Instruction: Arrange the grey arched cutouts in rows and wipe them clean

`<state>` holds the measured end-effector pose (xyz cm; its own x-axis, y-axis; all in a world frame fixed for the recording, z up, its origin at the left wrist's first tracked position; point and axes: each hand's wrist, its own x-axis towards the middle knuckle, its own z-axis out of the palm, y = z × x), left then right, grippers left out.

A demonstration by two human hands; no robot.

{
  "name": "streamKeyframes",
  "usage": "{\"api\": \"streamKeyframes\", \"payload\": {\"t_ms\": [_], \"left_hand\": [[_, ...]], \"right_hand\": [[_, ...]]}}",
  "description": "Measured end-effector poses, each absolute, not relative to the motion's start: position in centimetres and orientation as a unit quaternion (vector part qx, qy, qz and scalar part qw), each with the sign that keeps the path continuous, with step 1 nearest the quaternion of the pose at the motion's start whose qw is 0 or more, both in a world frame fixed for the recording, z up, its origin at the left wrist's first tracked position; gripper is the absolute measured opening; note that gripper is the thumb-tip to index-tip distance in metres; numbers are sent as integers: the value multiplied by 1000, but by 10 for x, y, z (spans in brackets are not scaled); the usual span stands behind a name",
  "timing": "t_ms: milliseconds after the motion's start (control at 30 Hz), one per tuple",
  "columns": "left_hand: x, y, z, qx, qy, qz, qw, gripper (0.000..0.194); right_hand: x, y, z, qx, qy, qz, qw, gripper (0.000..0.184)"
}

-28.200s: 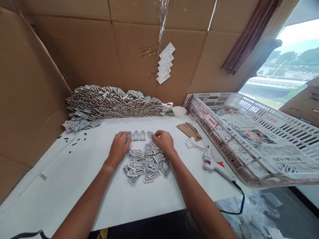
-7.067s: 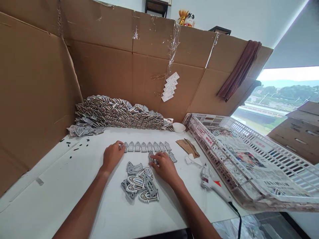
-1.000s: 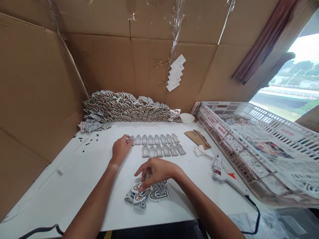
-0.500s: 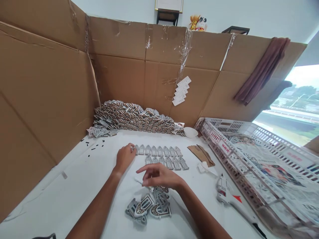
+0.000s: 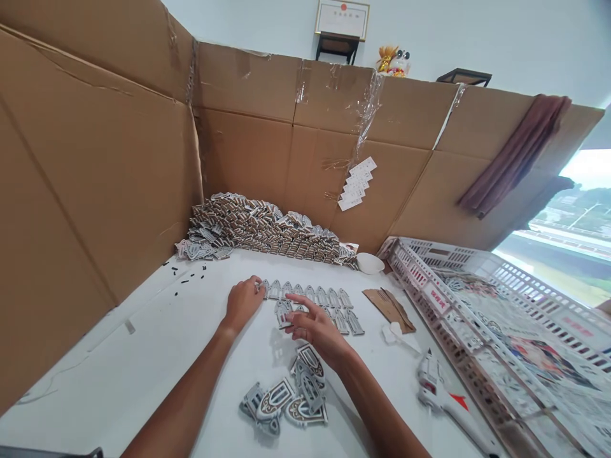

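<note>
Touching end of upper row (image 5: pixel 321 296) with left hand (image 5: pixel 244 301), likely for alignment, can't tell if clamped; reaching over lower row (image 5: pixel 354 322) with spread-fingered right hand (image 5: pixel 316 326).

open tabletop (image 5: pixel 157 375) left of the loose pieces (image 5: pixel 277 397), glue gun (image 5: pixel 436 388) (and crate (image 5: pixel 477 362)) blocking the right

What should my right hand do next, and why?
I'd have the right hand gently straighten the piece by its fingertips, at the left end of the front row. The fingers are already there, and the back row beyond it offers a neat line to match, with the left hand at its left end.
</note>
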<state>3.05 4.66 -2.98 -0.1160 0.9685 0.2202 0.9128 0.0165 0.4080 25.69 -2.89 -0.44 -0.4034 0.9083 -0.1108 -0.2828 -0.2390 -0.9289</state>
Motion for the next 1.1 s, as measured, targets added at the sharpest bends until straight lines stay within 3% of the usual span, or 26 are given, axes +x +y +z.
{"api": "streamKeyframes", "payload": {"t_ms": [167, 367, 600, 800, 1100], "left_hand": [[31, 46, -28, 664, 709, 230, 62, 28], [31, 46, -29, 665, 707, 233, 60, 27], [30, 47, -30, 669, 703, 233, 60, 26], [31, 47, -32, 667, 705, 235, 56, 28], [32, 47, -30, 667, 705, 234, 58, 26]], "right_hand": [[252, -30, -9, -348, -519, 670, 400, 41], [244, -28, -20, -377, -609, 587, 379, 56], [240, -36, -16, -435, -780, 329, 309, 37], [234, -42, -9, -447, -838, 235, 208, 33], [227, -44, -13, -444, -881, 93, 133, 35]]}}
